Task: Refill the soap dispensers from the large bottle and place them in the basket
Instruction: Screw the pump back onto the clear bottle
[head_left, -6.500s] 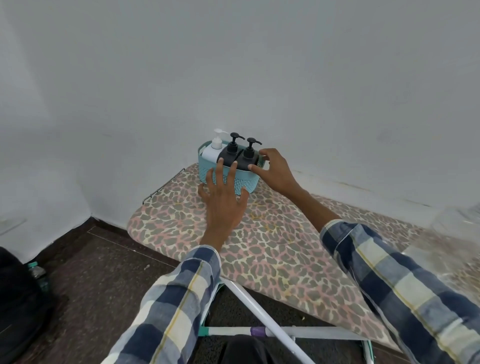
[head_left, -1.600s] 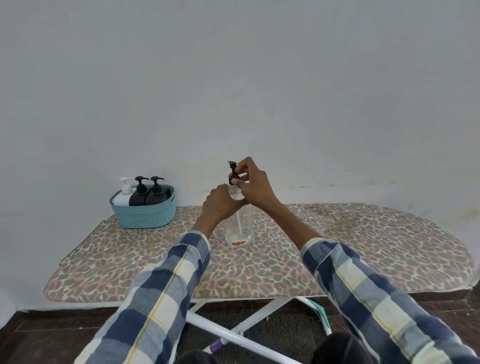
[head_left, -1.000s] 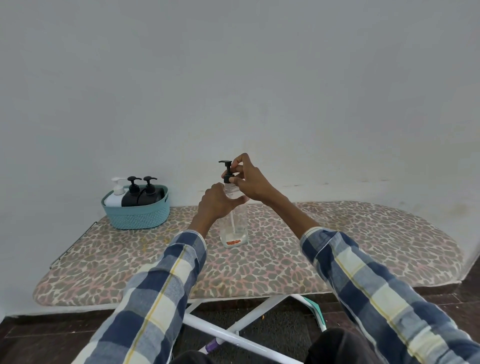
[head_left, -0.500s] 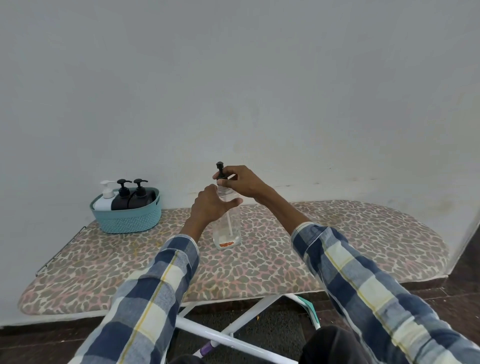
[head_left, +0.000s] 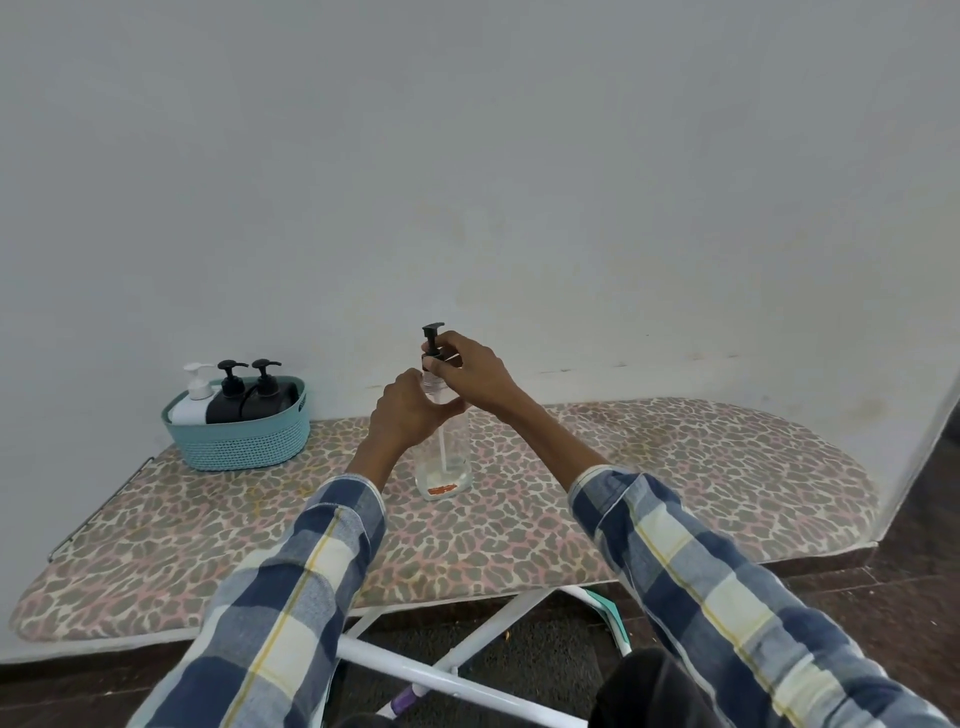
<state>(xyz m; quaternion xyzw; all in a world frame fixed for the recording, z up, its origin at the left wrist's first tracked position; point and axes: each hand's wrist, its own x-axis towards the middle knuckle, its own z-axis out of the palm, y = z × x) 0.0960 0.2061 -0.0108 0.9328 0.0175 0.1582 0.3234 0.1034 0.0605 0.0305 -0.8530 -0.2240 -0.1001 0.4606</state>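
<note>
Leopard-print ironing board (head_left: 675, 467), clear bottle (head_left: 444, 462) upright, left hand (head_left: 410, 415) gripping neck, right hand (head_left: 470, 371) fingers pinching pump (head_left: 431, 343)

Since 6.5 s ago: both hands off basket (head_left: 239, 441). Left hand (head_left: 410, 415) now grips clear bottle (head_left: 445, 457) mid-board; right hand (head_left: 470, 374) pinches its black pump (head_left: 432, 345). Camera view shifted right.

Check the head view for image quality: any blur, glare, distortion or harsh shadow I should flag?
Head view: lighting flat and even, no harsh shadows; wide-angle lens bows the ironing board; both hands' grip on the clear bottle reads sharp; teal basket is crisp; sleeves at the frame bottom are soft; no glare on the wall.
</note>
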